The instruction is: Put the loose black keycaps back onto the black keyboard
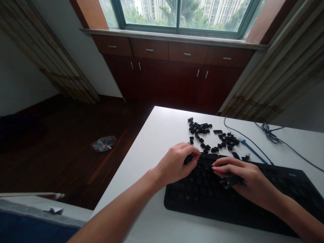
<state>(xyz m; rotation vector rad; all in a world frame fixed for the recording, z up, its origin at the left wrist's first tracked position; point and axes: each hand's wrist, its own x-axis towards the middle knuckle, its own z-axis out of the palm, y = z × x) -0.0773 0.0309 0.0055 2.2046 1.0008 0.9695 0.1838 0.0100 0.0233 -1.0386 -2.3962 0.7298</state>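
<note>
A black keyboard (199, 200) lies at an angle on the white table, with many of its upper keys bare of caps. My left hand (178, 162) is over its upper left corner, thumb and forefinger pinched together; whatever is between them is hidden. Close by on the right, my right hand (243, 177) has its thumb and fingertips drawn together just above the upper keys. Dark pieces that look like keycaps (229, 181) show under its curled fingers. Loose black keycaps (199, 128) are scattered behind the keyboard, some close to my left hand.
A blue stick-like tool (253, 151) lies behind the keyboard, near a thin dark cable (246, 135) and a bundled cable (269, 133). The white table (152, 141) ends at left above a dark floor, where a clear plastic bag (103, 144) lies. Cabinets (162, 77) stand beneath the window.
</note>
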